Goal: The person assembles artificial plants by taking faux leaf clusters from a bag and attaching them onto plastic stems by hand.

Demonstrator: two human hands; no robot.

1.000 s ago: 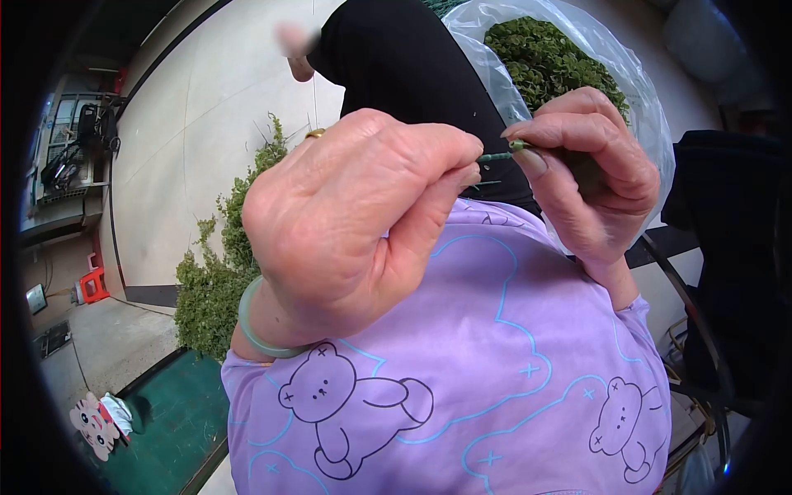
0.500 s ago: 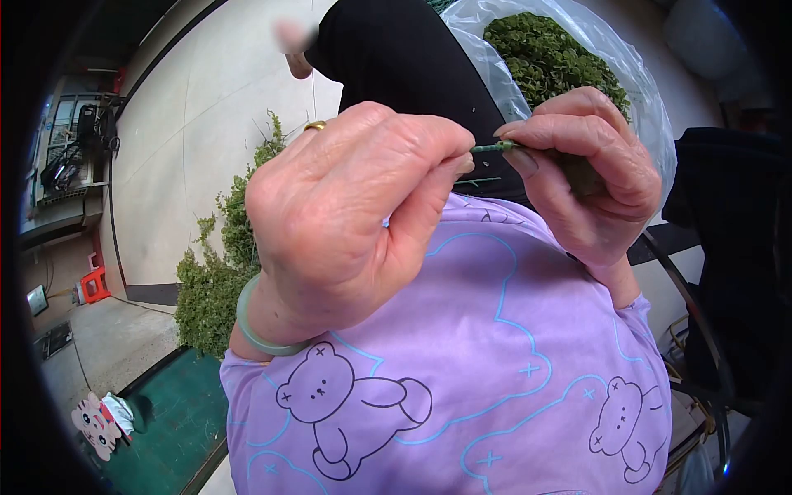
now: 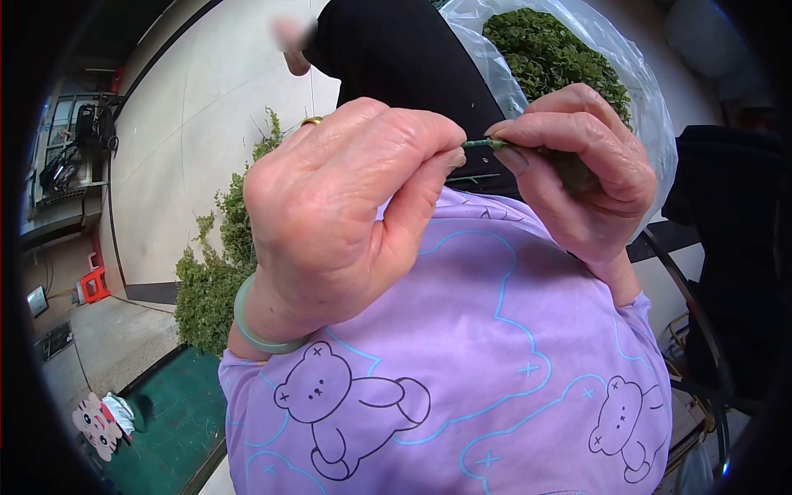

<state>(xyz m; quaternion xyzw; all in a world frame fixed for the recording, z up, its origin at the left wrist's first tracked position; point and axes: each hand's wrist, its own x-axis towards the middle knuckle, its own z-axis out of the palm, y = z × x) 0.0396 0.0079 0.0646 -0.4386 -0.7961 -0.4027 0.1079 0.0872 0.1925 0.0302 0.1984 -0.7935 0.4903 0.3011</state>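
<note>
Between my two hands runs a thin green stem (image 3: 477,143), with a paler green joint close to the right fingertips. My left hand (image 3: 346,206), wearing a gold ring and a pale green bangle, pinches its left end between thumb and forefinger. At the other end, my right hand (image 3: 582,157) grips it between thumb and curled fingers. A dark greenish bit shows within the right palm, partly hidden by the fingers. Just below the stem, another thin green piece (image 3: 478,177) lies on the black trousers (image 3: 396,66).
A clear plastic bag (image 3: 652,107) full of small-leaved green sprigs (image 3: 549,54) stands beyond my right hand. More leafy greenery (image 3: 206,289) spreads to the left, on the floor side. At lower left is a dark green surface (image 3: 177,421) with a cartoon cutout (image 3: 97,425). A red stool (image 3: 95,285) stands farther off.
Both hands have shifted slightly left and upward together, with the stem still pinched between them. The surroundings look the same.
</note>
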